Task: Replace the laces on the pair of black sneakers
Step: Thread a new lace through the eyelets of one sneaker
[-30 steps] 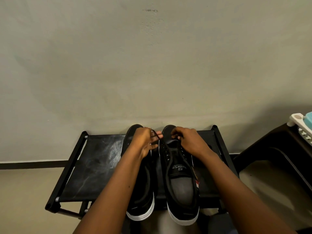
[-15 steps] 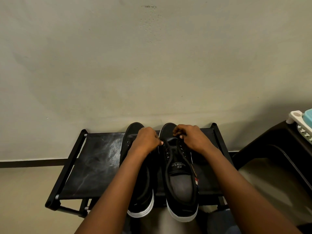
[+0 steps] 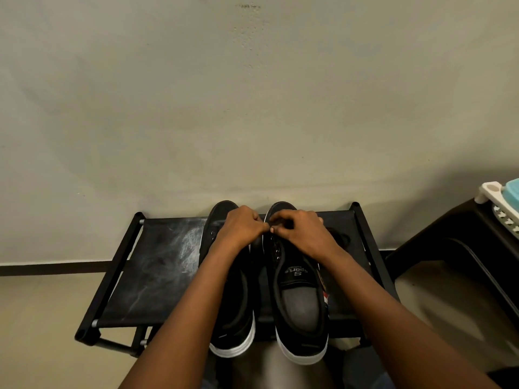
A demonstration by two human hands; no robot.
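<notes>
while both sneakers stand side by side on the black rack [image 3: 157, 276], toes toward the wall and heels toward me, their long axes run straight away from my body, so every eyelet row runs away from me too. my left hand [image 3: 238, 230] lies over the toe end of the left sneaker [image 3: 233, 310], and my right hand [image 3: 302, 234] lies over the toe end of the right sneaker [image 3: 302, 304]. the two hands meet fingertip to fingertip above the inner edge of the right sneaker, near its farthest eyelets. both are curled closed in a pinch; i judge they hold a lace end between them, but my fingers hide it and i cannot tell for sure. a dark loop lies on the rack just beyond my right wrist, perhaps lace [image 3: 341, 238]. the right hand is nearer the working eyelets, the left reaches across the gap between the shoes. the next pull should run sideways across the tongue, at the far end.
</notes>
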